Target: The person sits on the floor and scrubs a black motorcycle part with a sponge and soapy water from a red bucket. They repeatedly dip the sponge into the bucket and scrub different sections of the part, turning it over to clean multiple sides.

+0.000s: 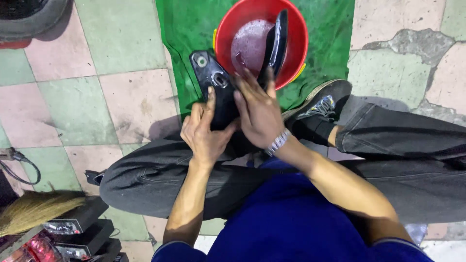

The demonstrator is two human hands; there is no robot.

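Hands rubbing a glossy black plastic panel point(216, 90) beside a red basin point(296, 43) of soapy water.
Left hand point(204, 133) clamps the panel's lower end; right hand point(257, 109) lies spread flat on it. Firm grip and even strokes would serve best, judging by the wet surface.

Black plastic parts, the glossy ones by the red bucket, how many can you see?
2. One glossy black plastic part is gripped by the left hand, with the right hand on it. The other black part stands in the red bucket. More may be hidden.
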